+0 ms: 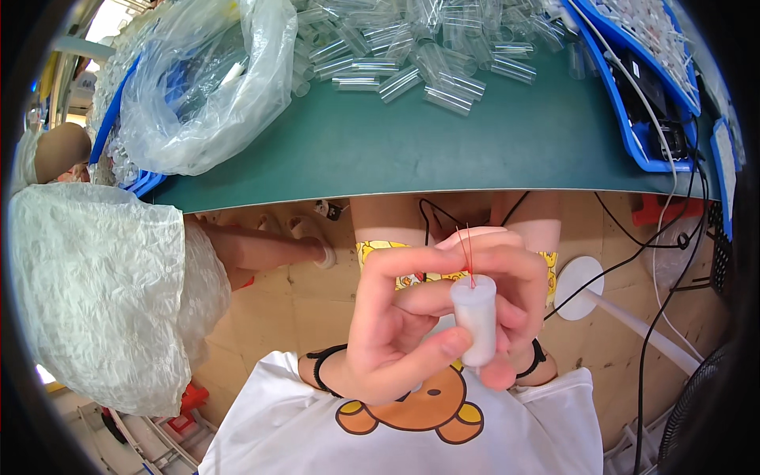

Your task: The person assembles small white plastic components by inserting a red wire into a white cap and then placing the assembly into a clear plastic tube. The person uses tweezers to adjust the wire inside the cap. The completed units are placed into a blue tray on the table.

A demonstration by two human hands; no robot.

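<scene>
**White cylinder [475, 326], thin red wires [472, 267], held short of the green table [380, 162]**

Head view: the left hand [396, 336] pinches the cylinder, thumb on its near side; the right hand [518, 317] curls around its other side. It stands nearly upright. Whether fingertips grip the wires is unclear; a careless brush could bend or tug them out. A slackened hold could drop everything onto the floor [305, 317].

1. Near, a white T-shirt [261, 423], its front bearing an orange bear print [423, 408] with dark outlines and yellow patches
2. Left hand [380, 328] bare, a thin black band [319, 370] at the wrist
3. Right hand [518, 313] bare, another black band [539, 358] there
4. Farther off, yellow patterned shorts [381, 255]
</scene>
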